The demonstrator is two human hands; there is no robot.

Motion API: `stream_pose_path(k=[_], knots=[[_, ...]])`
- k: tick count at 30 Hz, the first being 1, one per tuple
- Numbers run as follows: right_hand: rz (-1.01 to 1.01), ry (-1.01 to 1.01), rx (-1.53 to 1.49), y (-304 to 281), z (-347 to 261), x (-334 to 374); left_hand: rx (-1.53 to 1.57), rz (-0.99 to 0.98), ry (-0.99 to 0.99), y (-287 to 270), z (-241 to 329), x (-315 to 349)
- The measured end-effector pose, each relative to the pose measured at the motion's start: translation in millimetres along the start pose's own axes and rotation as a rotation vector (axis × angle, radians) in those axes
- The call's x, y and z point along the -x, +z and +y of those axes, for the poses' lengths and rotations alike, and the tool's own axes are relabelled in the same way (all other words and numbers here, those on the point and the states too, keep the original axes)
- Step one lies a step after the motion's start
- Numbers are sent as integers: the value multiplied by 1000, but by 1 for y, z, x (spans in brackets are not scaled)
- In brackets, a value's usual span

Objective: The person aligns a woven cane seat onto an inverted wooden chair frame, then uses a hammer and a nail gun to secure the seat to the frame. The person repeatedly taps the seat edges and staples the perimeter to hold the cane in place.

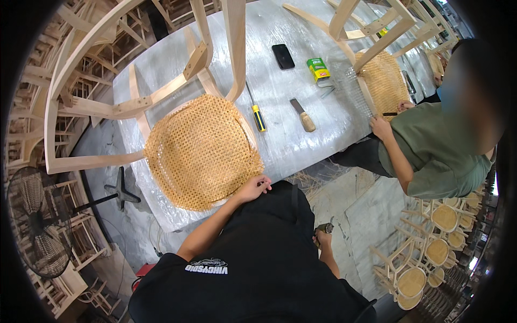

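Note:
A woven cane seat panel (202, 151) with frayed edges lies over the seat of a pale wooden chair, which rests on its side on the table. My left hand (255, 188) is at the panel's near right edge, its fingers curled together. A small dark spot shows between those fingers, and I cannot make out what it is. Down by my right side, my right hand (323, 237) is closed around a dark hand tool with a metallic end (327, 227). My body partly hides that tool, so its exact kind is unclear.
On the plastic-covered table (285, 145) lie a yellow-and-black screwdriver (259, 118), a wooden-handled scraper (304, 117), a black phone (283, 57) and a green-and-yellow box (318, 70). A co-worker (431, 140) handles another cane-seated chair at right. A fan (37, 220) stands left.

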State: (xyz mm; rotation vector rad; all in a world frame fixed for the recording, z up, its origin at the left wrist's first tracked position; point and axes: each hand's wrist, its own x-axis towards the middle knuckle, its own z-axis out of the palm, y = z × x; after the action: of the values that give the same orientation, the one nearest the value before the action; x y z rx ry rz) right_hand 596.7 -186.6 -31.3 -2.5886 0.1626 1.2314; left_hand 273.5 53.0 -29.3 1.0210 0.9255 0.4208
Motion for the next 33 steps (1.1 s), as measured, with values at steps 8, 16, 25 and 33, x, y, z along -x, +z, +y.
stream_pose_path(k=[8,16,25,33], knots=[[23,-803,201,21,-111,29,-43,-17,6,-5,13,2],[-610,-1751,-85,1,-291,152,-450,39,511,30,89,-17],[-1756,-770,-831,72,-364,112,-437,399,218,36,188,32],[-783,-1119,481,152,-403,19,-523,805,22,62,174,59]])
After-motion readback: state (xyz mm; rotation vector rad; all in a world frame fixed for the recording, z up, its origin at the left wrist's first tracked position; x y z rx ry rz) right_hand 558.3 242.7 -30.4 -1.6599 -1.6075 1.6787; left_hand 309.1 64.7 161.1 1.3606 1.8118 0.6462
